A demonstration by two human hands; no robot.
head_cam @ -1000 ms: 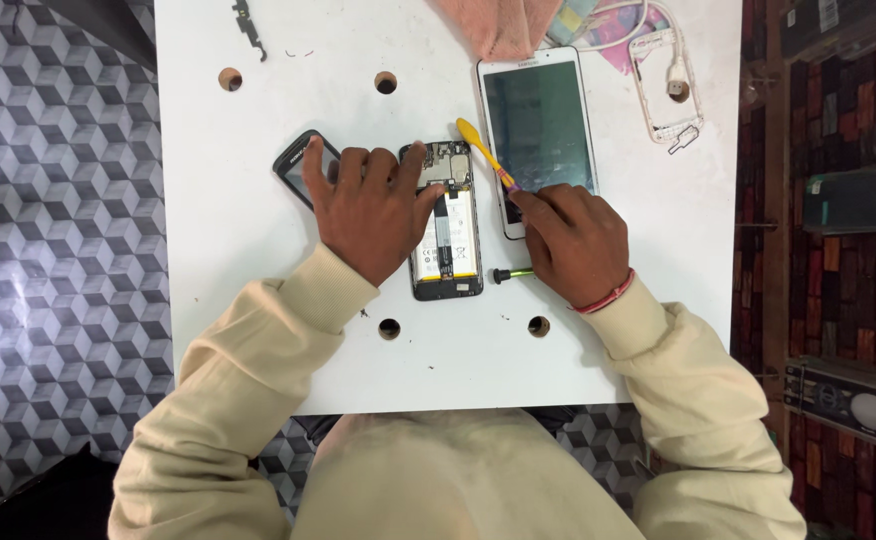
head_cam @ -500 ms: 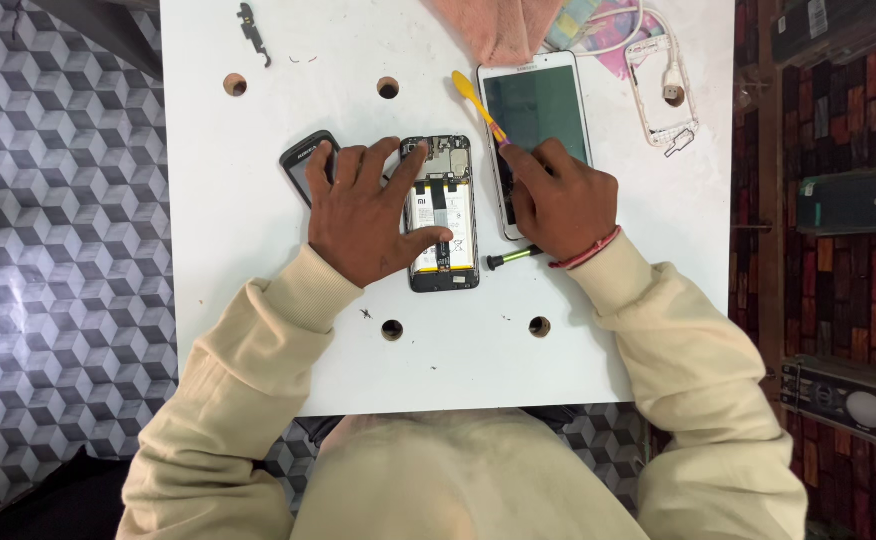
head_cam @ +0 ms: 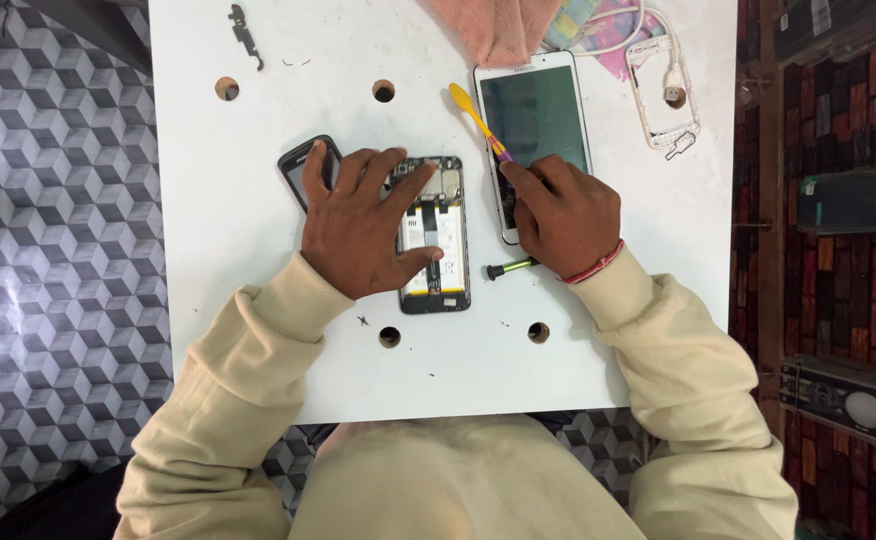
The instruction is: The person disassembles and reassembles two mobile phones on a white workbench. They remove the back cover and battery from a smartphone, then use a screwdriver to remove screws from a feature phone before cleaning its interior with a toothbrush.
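Note:
An opened phone (head_cam: 438, 240) with its back cover off lies on the white table (head_cam: 258, 230), its battery and circuit board showing. My left hand (head_cam: 358, 225) lies flat over its left side and holds it down. My right hand (head_cam: 558, 215) grips a yellow-handled tool (head_cam: 476, 120) that points up and to the left, over the edge of a white phone (head_cam: 538, 120) lying screen up. A small dark phone (head_cam: 303, 170) sits partly under my left fingers.
A green-tipped screwdriver (head_cam: 510, 268) lies below my right wrist. A white phone frame with a cable (head_cam: 663, 95), a pink cloth (head_cam: 498, 30) and a small black part (head_cam: 246, 30) lie at the far edge. Round holes dot the table. Shelves with devices (head_cam: 848, 200) stand at right.
My right hand has shifted up and left with the yellow tool, uncovering the screwdriver. My left hand has spread flatter over the opened phone.

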